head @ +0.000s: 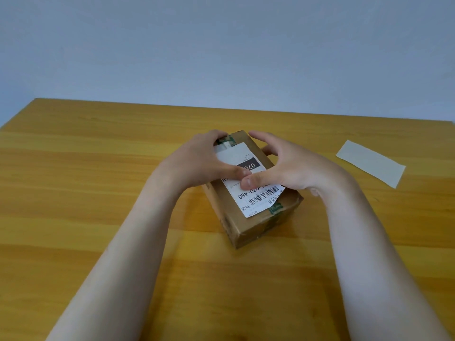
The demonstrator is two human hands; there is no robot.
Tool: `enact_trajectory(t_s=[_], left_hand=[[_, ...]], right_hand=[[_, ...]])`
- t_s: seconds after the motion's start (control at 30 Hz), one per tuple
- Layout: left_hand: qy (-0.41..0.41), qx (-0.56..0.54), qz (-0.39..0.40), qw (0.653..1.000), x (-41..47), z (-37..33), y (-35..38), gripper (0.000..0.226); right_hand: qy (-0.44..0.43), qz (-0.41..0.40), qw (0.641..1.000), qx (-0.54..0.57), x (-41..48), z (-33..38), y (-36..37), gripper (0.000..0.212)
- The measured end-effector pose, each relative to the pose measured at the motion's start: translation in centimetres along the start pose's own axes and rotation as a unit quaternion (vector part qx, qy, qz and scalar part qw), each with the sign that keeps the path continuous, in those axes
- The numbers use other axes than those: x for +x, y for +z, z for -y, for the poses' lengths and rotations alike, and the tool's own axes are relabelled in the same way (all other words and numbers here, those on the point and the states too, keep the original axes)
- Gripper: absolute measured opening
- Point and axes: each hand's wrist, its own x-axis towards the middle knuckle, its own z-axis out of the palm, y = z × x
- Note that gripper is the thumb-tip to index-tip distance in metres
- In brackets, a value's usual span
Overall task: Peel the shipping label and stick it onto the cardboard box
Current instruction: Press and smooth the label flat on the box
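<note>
A small brown cardboard box [248, 230] with green-printed tape stands in the middle of the wooden table. A white shipping label [253, 198] with a barcode and "070-A80" lies on the box's top face. My left hand [197, 161] grips the box's far left end, and its thumb presses on the label. My right hand [285, 166] reaches round the box's right side, with its thumb flat on the label's middle. The two thumb tips nearly meet. Part of the label's print is hidden under the thumbs.
A pale rectangular sheet of backing paper [371, 163] lies flat on the table [98, 193] at the right, apart from the box. A plain grey-blue wall stands behind the table's far edge.
</note>
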Motion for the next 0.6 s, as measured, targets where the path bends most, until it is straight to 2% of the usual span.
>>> enact_trajectory(t_s=[0.1,0.4,0.6], left_hand=[[-0.007,0.006,-0.007,1.0,0.1,0.0,0.0,0.09],[-0.033,-0.006,0.036,0.999,-0.3,-0.4,0.2,0.084],[-0.037,0.0,-0.003,0.999,-0.7,-1.3,0.8,0.06]], right_hand=[[0.004,-0.008,1.0,-0.02,0.0,0.0,0.0,0.118],[0.008,0.029,0.998,-0.05,-0.3,-0.2,-0.2,0.136],[0.01,0.021,0.998,-0.05,-0.1,-0.1,0.1,0.108]])
